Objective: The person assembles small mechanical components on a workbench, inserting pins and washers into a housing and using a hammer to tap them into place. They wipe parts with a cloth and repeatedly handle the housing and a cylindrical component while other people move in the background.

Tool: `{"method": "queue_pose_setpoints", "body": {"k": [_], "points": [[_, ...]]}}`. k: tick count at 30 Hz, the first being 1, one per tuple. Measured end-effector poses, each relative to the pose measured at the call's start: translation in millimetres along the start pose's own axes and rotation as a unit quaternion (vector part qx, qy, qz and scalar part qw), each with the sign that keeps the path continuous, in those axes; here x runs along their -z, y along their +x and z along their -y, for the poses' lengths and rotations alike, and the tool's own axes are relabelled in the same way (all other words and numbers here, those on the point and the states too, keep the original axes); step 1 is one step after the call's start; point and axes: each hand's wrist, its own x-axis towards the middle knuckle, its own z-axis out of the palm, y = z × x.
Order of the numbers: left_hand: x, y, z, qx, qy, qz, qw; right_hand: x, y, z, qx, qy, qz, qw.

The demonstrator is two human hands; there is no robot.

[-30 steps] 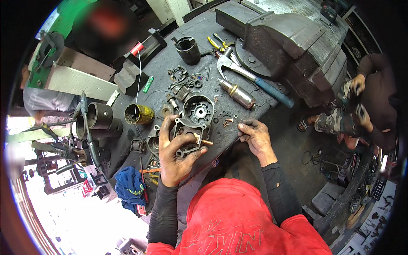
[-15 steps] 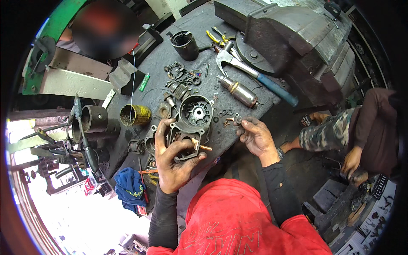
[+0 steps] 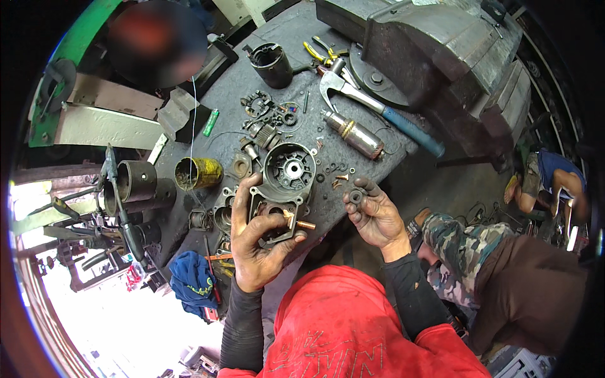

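Find at left the bare, grime-darkened left hand (image 3: 257, 253), with fingers hooked over the squared near end of a grey cast-metal housing (image 3: 276, 194) at the near edge of the dark, grimy bench (image 3: 302, 34). Likely heavy, stiff, perhaps oily; best held by the outer wall. Runs lengthwise away from the body, slightly rightward, with round mouth facing up. Note the copper-coloured metal stud (image 3: 306, 225) pointing right. Farther right, see a small dark metal ring (image 3: 356, 201) pinched in the fingers of the bare right hand (image 3: 379, 222): likely light, rigid, best held by the rim; flat toward the camera.
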Motion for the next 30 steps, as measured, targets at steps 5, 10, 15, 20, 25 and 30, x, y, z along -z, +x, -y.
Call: {"method": "queue_pose_setpoints", "body": {"k": [5,10,15,20,25,30], "points": [[-1.8,-0.4,4.6,0.01,-0.032,-0.01,0.999,-3.1,-3.2,-5.4,0.009,-0.019,-0.012,1.0],[-2.6,-1.1,3.0,0.019,-0.032,-0.018,0.999,-7.8,-7.9,-11.0,0.012,-0.005,-0.002,1.0],[-0.6,0.7,0.3,0.011,-0.008,-0.012,1.0,-13.5,-9.2,-15.7,0.019,0.005,0.016,1.0],[-0.1,1.5,1.8,-0.008,-0.008,0.007,1.0,-9.2,-8.7,-9.5,0.033,-0.07,-0.036,0.996],[0.8,0.0,3.0,0.0,-0.014,0.01,1.0,-13.5,-5.0,-4.9,0.074,-0.335,-0.108,0.933],[0.8,0.4,2.9,-0.002,-0.007,0.003,1.0,-50.1,-3.5,-7.3,0.194,-0.753,-0.174,0.604]]}}
